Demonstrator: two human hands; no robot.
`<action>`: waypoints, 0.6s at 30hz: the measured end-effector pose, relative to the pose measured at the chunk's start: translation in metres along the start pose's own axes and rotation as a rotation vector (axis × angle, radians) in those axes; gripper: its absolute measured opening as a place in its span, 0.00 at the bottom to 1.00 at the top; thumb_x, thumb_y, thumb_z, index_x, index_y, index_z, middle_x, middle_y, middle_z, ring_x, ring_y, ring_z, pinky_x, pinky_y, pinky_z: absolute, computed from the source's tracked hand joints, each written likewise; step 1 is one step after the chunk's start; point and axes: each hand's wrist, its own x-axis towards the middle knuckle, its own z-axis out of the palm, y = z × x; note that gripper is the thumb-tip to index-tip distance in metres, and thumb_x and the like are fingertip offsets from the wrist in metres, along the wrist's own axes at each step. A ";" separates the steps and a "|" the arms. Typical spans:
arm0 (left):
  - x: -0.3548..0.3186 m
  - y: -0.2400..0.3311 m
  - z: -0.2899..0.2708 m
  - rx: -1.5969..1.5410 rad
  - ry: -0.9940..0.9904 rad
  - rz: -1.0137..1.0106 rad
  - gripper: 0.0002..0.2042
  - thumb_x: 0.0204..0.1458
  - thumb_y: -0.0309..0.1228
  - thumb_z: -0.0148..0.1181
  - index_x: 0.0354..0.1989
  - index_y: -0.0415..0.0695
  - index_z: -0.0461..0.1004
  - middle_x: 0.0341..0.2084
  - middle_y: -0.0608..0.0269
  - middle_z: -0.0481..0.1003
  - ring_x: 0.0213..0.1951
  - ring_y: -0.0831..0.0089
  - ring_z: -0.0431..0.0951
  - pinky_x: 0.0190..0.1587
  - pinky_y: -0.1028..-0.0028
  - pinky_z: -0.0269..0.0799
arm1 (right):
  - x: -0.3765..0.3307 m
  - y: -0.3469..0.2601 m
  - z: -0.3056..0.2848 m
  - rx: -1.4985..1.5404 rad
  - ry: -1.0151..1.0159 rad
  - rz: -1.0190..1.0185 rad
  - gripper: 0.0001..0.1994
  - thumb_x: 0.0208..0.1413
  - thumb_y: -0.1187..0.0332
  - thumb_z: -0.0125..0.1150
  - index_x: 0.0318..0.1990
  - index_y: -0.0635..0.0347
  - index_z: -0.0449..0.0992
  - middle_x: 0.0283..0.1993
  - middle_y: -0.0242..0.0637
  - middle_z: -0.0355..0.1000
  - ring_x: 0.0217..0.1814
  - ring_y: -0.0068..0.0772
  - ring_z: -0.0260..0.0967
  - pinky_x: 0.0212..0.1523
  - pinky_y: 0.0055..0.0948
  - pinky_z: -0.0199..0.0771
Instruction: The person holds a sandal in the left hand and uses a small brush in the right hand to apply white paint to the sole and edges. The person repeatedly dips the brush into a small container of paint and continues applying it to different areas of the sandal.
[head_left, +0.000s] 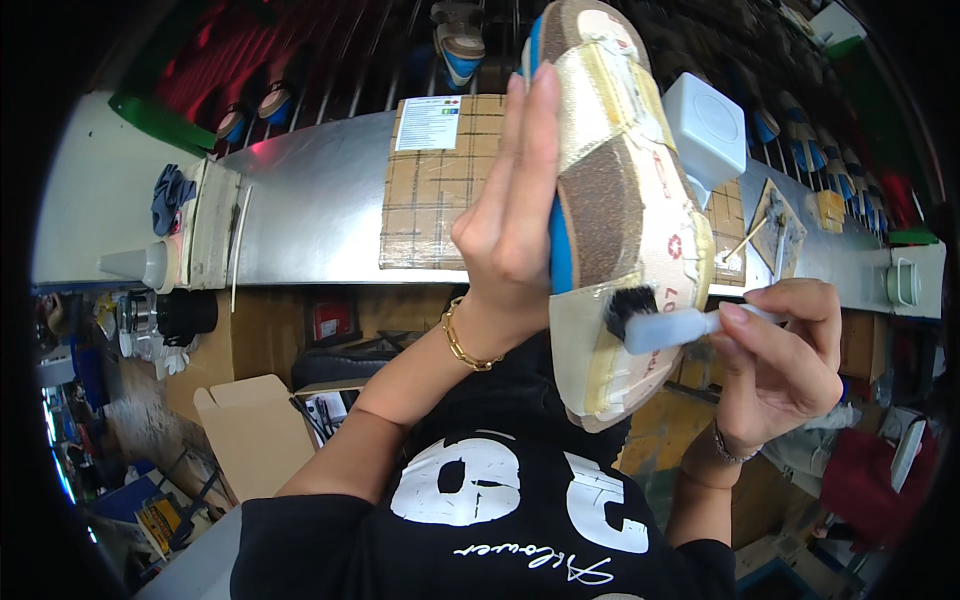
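Observation:
My left hand [510, 215] holds up a lasted shoe upper [605, 190], its underside facing me. Two fingers lie straight along the shoe's left side, and the thumb is hidden behind it. Brown fabric, blue edging and cream lining folded over a pale sole board show on the shoe. In my right hand [785, 365] is a brush with a translucent whitish handle [665, 330], pinched between thumb and fingers. The brush's black bristles [630, 305] touch the cream lining near the lower end of the underside.
A flattened brown cardboard piece [430, 205] covers part of the metal bench [310, 190]. Behind the shoe stands a white plastic bottle [705, 130]. Beyond the bench, more shoes [460, 50] sit on a roller rack. An open cardboard box [255, 430] is at lower left.

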 end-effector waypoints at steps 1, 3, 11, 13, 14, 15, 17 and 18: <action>0.000 -0.001 0.004 0.003 0.029 0.020 0.35 0.47 0.33 0.73 0.63 0.29 0.66 0.46 0.43 0.78 0.39 0.63 0.82 0.35 0.73 0.80 | -0.001 -0.001 0.001 -0.019 0.008 -0.002 0.17 0.26 0.74 0.78 0.32 0.49 0.88 0.32 0.33 0.70 0.32 0.27 0.66 0.32 0.23 0.62; -0.002 -0.004 0.007 -0.018 0.049 0.000 0.37 0.47 0.30 0.73 0.66 0.33 0.64 0.40 0.50 0.83 0.32 0.74 0.84 0.33 0.78 0.79 | -0.002 -0.002 -0.001 -0.023 -0.008 -0.015 0.17 0.26 0.72 0.78 0.31 0.49 0.88 0.32 0.32 0.70 0.32 0.28 0.66 0.33 0.24 0.62; -0.006 -0.001 -0.009 -0.178 -0.162 -0.182 0.39 0.47 0.33 0.68 0.67 0.31 0.60 0.54 0.18 0.67 0.51 0.36 0.76 0.43 0.61 0.80 | -0.001 -0.002 -0.003 0.004 -0.082 -0.054 0.16 0.24 0.70 0.75 0.30 0.44 0.88 0.31 0.30 0.71 0.32 0.29 0.63 0.35 0.29 0.59; -0.008 0.000 -0.010 -0.193 -0.193 -0.201 0.39 0.47 0.33 0.68 0.68 0.32 0.60 0.54 0.19 0.68 0.50 0.37 0.77 0.44 0.60 0.80 | 0.001 -0.001 -0.002 0.005 -0.093 -0.073 0.16 0.24 0.69 0.74 0.29 0.43 0.88 0.31 0.30 0.70 0.31 0.29 0.63 0.35 0.29 0.58; -0.009 0.000 -0.011 -0.192 -0.213 -0.218 0.39 0.47 0.33 0.68 0.68 0.32 0.60 0.54 0.22 0.69 0.50 0.38 0.78 0.45 0.60 0.80 | 0.001 0.000 -0.003 -0.003 -0.097 -0.081 0.16 0.23 0.69 0.73 0.28 0.42 0.88 0.31 0.29 0.70 0.31 0.29 0.63 0.35 0.29 0.57; -0.010 0.000 -0.012 -0.201 -0.227 -0.225 0.40 0.46 0.34 0.69 0.68 0.32 0.60 0.55 0.23 0.69 0.51 0.39 0.78 0.46 0.60 0.79 | 0.002 0.000 -0.003 0.002 -0.099 -0.092 0.16 0.23 0.69 0.73 0.28 0.42 0.88 0.31 0.29 0.70 0.31 0.28 0.63 0.35 0.29 0.56; -0.010 0.001 -0.012 -0.235 -0.253 -0.237 0.40 0.46 0.33 0.69 0.68 0.32 0.59 0.55 0.27 0.70 0.52 0.41 0.78 0.47 0.60 0.79 | 0.005 0.000 -0.003 0.001 -0.102 -0.119 0.15 0.23 0.68 0.72 0.28 0.41 0.88 0.30 0.28 0.70 0.30 0.28 0.63 0.35 0.28 0.55; -0.009 0.003 -0.011 -0.258 -0.269 -0.243 0.41 0.46 0.33 0.70 0.69 0.32 0.59 0.56 0.29 0.70 0.53 0.42 0.78 0.48 0.60 0.79 | 0.004 0.000 -0.006 -0.005 -0.113 -0.121 0.15 0.23 0.67 0.72 0.27 0.41 0.88 0.30 0.27 0.70 0.29 0.27 0.63 0.35 0.28 0.55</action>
